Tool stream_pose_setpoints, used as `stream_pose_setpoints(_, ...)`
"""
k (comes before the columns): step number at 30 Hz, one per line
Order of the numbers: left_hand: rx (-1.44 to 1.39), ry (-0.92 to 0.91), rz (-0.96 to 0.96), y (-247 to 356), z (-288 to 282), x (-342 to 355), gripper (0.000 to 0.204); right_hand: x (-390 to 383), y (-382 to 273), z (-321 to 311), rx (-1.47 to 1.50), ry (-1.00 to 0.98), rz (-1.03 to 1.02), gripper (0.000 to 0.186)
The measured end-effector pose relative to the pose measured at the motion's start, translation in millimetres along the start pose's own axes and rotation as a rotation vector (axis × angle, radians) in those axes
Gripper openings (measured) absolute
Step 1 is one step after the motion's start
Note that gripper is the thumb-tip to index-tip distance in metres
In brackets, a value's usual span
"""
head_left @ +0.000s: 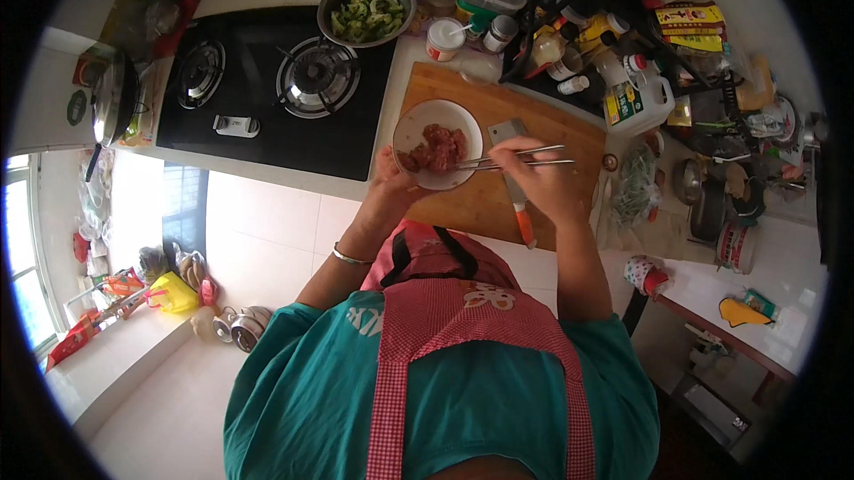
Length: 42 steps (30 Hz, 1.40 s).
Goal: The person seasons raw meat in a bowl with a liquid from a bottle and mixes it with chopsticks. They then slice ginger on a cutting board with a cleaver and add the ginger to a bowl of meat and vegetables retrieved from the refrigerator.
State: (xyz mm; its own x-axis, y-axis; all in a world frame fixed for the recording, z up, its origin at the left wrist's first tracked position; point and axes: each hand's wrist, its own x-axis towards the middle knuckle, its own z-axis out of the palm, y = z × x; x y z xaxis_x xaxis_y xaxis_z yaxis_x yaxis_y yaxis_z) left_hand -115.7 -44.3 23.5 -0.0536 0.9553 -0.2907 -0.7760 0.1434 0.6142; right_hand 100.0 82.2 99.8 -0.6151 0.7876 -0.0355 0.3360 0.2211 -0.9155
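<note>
My left hand (390, 179) grips a white bowl (420, 121) by its near left rim, held above the wooden cutting board (427, 84). Inside the bowl lies a heap of reddish minced meat (442, 147). A pair of metal chopsticks (538, 156) is in my right hand (540, 179), fingers closed round them. Their tips reach over the bowl's right side to the meat. Under my right hand, a kitchen knife (525, 225) with an orange and white handle lies on the board, its blade partly hidden by the hand.
Left of the board is a black gas stove (240, 62) with two burners. A metal basin of cut green vegetables (367, 17) stands at its back right. Bottles, a white jug (642, 99) and a lidded tub (444, 40) crowd the counter behind and right of the board.
</note>
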Motion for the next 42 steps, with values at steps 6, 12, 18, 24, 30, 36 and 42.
stream_pose_setpoints(6, -0.001, 0.02, 0.0, -5, -14, 5, 0.068, -17, -9, -13, -0.068, 0.006, 0.013, 0.017)
stream_pose_setpoints(12, 0.004, 0.066, -0.028, -6, -7, 3, 0.066, -10, -3, -22, 0.167, 0.016, 0.045, 0.022)
stream_pose_setpoints(18, 0.031, 0.025, -0.039, -7, -3, 4, 0.065, 3, -8, -6, -0.156, 0.045, 0.005, 0.017)
stream_pose_setpoints(24, 0.051, -0.074, -0.044, -8, -2, 4, 0.066, 9, 0, 14, -0.085, -0.021, -0.193, 0.016)
stream_pose_setpoints(30, 0.025, -0.023, -0.058, -16, -7, 3, 0.065, 9, 5, 0, -0.146, -0.15, -0.187, 0.016)
stream_pose_setpoints(36, 0.043, 0.004, -0.044, -18, -9, 5, 0.068, 11, 3, 9, -0.122, -0.051, -0.099, 0.014)
stream_pose_setpoints(42, 0.079, -0.065, -0.044, -6, 0, 3, 0.069, 18, -4, 25, 0.015, -0.076, -0.274, 0.012)
